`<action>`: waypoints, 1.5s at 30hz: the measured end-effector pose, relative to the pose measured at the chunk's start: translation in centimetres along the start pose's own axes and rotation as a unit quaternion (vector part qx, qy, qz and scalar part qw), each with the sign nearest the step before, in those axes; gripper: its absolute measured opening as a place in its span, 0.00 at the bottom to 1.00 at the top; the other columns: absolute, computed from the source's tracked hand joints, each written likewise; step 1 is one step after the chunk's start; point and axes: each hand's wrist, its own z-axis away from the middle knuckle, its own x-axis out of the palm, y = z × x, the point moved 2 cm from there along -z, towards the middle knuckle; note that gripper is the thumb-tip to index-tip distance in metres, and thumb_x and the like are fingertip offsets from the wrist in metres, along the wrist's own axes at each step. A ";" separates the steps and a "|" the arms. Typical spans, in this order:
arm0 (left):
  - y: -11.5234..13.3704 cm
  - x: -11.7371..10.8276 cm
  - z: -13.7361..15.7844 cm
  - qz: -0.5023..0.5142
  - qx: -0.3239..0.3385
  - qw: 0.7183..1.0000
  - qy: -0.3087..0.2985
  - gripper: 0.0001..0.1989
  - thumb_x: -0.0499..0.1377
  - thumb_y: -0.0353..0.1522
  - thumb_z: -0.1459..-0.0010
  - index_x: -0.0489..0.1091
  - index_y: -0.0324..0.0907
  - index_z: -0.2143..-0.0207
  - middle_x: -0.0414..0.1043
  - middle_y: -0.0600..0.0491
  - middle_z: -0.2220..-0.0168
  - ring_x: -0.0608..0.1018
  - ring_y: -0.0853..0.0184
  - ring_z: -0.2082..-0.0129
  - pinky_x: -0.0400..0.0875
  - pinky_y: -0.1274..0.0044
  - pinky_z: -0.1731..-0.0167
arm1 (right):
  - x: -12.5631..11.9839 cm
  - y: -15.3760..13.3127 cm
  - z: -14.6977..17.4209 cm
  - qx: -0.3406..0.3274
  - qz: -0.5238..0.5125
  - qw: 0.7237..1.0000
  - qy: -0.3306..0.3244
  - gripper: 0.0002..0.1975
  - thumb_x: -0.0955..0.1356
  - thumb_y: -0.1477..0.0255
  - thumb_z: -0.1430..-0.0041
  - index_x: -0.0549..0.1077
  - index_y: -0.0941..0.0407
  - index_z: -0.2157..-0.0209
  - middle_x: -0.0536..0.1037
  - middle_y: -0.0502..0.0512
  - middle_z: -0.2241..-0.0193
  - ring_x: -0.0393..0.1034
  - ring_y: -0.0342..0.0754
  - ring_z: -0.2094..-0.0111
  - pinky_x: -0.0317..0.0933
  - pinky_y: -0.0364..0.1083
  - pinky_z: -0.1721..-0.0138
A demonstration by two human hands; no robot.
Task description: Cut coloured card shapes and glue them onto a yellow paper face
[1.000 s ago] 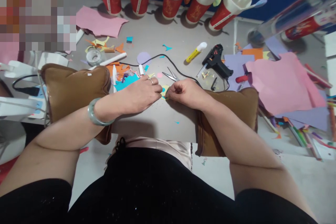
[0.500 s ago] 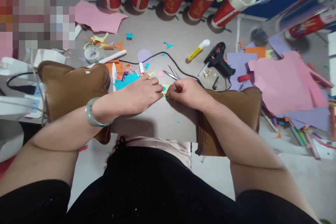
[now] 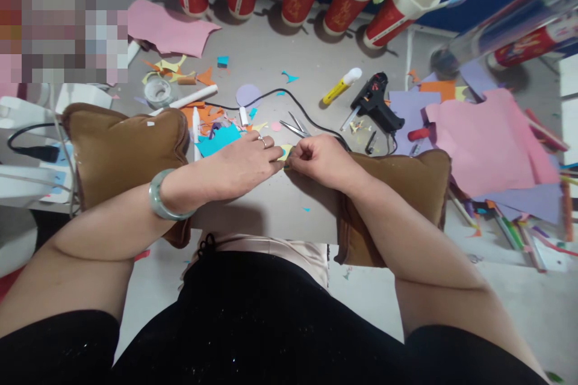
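Note:
A small yellow paper piece with blue bits on it (image 3: 286, 150) lies on the table between my two hands. My left hand (image 3: 246, 162), wearing a ring and a pale green bangle, has its fingers bent together onto the left edge of this piece. Thumb and index finger of my right hand (image 3: 323, 159) are pinched at its right edge; their tips cover part of it. Just beyond the right hand lie silver scissors (image 3: 294, 127), whose handles are hidden. Blue paper (image 3: 219, 139) sits beside my left hand.
Brown cushions (image 3: 129, 147) lie under both forearms. A black glue gun (image 3: 377, 102) and its cord, a yellow glue stick (image 3: 342, 86), tape (image 3: 159, 91) and paper scraps surround the hands. Red-and-white cups (image 3: 300, 3) line the back; pink paper (image 3: 483, 144) lies right.
My left fingers have shifted slightly over the yellow paper piece, covering more of its lower part. My right hand keeps its pinch at nearly the same spot.

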 end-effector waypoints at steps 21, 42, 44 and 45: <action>0.3 0.0 -0.2 0.021 -0.008 1.000 -0.018 0.12 0.54 0.22 0.37 0.73 0.35 0.53 0.74 0.44 0.59 0.76 0.59 0.60 0.62 0.69 0.60 | 0.1 -0.1 0.0 -0.004 0.013 1.000 0.014 0.05 0.69 0.73 0.52 0.74 0.58 0.80 0.75 0.50 0.80 0.65 0.42 0.76 0.55 0.43 0.71; 0.5 -0.3 -0.3 0.036 -0.018 0.998 -0.057 0.12 0.52 0.21 0.36 0.72 0.33 0.54 0.73 0.43 0.58 0.75 0.58 0.58 0.64 0.69 0.61 | -1.8 0.2 0.9 -0.090 0.053 0.995 -0.002 0.06 0.69 0.72 0.46 0.79 0.57 0.72 0.76 0.50 0.78 0.66 0.42 0.76 0.56 0.44 0.69; 0.5 -0.3 -0.2 0.037 -0.018 0.998 -0.054 0.13 0.52 0.21 0.36 0.72 0.33 0.53 0.72 0.43 0.59 0.75 0.58 0.59 0.64 0.69 0.62 | -2.0 -0.1 1.1 -0.141 0.087 0.986 -0.030 0.08 0.68 0.71 0.43 0.81 0.56 0.70 0.77 0.50 0.77 0.66 0.43 0.75 0.55 0.44 0.68; 0.5 -0.3 -0.2 0.037 -0.017 0.998 -0.051 0.13 0.51 0.21 0.36 0.72 0.33 0.53 0.72 0.43 0.59 0.74 0.59 0.59 0.65 0.69 0.61 | -2.1 -0.2 1.3 -0.167 0.106 0.979 -0.044 0.09 0.67 0.71 0.41 0.81 0.56 0.68 0.78 0.51 0.75 0.67 0.43 0.74 0.55 0.45 0.68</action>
